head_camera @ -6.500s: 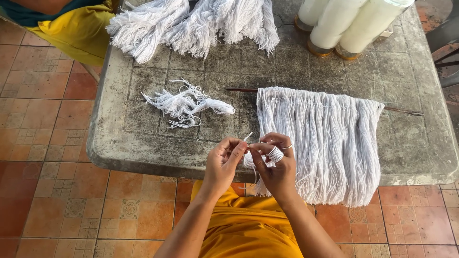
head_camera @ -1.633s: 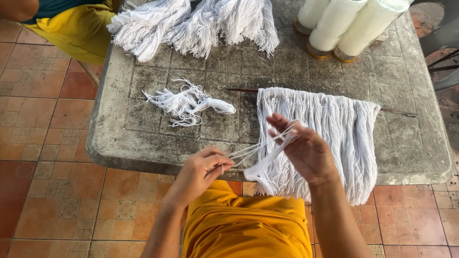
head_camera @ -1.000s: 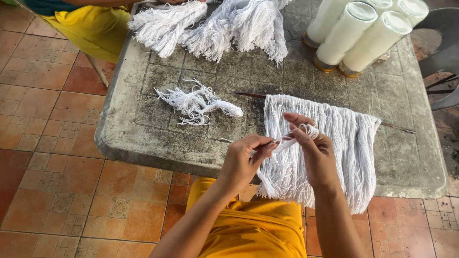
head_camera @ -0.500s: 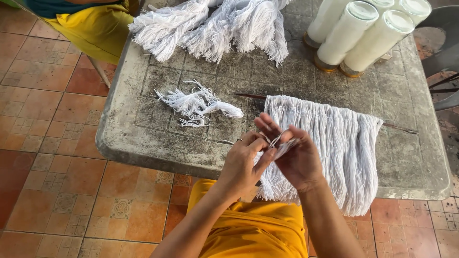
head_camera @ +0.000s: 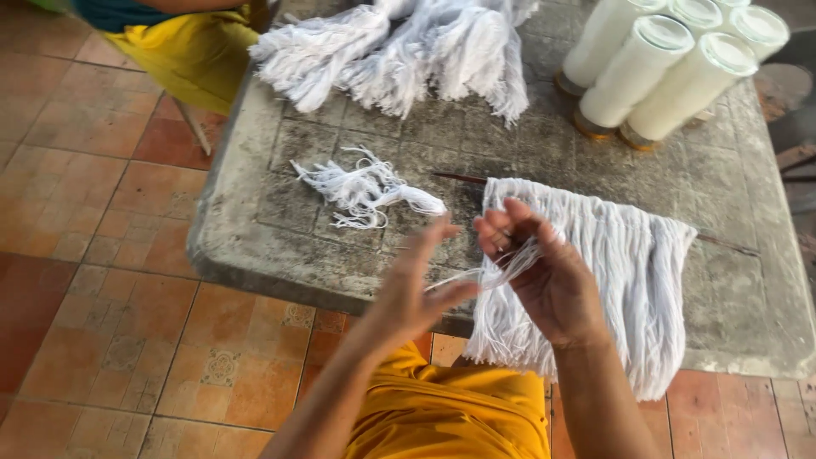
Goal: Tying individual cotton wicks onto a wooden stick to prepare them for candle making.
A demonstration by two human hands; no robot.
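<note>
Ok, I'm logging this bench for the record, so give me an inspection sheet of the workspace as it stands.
Surface: grey stained table, worn.
Job's things: white yarn fringe hung on a thin stick, draping over the table edge; loose strands stretched between both hands.
Clutter: small yarn tangle; yarn bundles; white yarn cones.
Grips: right hand pinches the strands; left hand blurred, fingers spread.
Cables: nothing seen.
Surroundings: orange tiled floor; another person in yellow.

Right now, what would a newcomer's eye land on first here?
The two hands: the right hand and left hand stretch white strands between them at the near table edge. Behind them a white yarn fringe hangs over the grey table. White spools stand far right.
</note>
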